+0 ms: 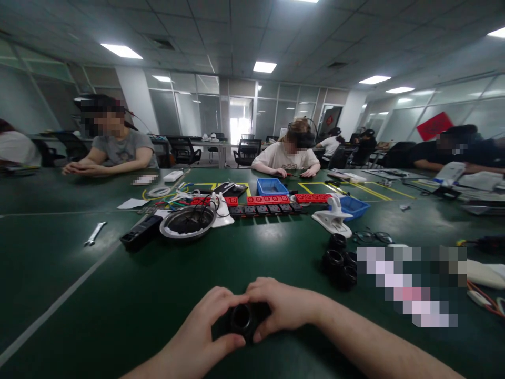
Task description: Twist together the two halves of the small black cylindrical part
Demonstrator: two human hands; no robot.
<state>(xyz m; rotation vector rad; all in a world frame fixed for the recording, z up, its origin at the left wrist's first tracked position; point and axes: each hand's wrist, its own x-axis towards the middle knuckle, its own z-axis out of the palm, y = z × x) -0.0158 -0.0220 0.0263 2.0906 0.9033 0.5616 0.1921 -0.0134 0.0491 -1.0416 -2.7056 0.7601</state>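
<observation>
Near the front of the green table, a black hollow cylindrical part [242, 317] is held between both hands, its round opening facing up toward me. My left hand [211, 326] grips it from the left, thumb at the near side and fingers at the far side. From the right, my right hand [278, 302] closes on the same part, with its thumb low and fingers curled over the top. Where the fingertips meet, part of the piece is hidden. Several similar black hollow parts [340, 261] stand grouped to the right, beyond my right hand.
Ahead lie a wrench [95, 233], a round metal dish [187, 223], a black device [142, 231], red socket strips [268, 200], a white clip base [332, 216] and blue bins [272, 186]. Glasses [373, 235] rest at the right. People sit across the table.
</observation>
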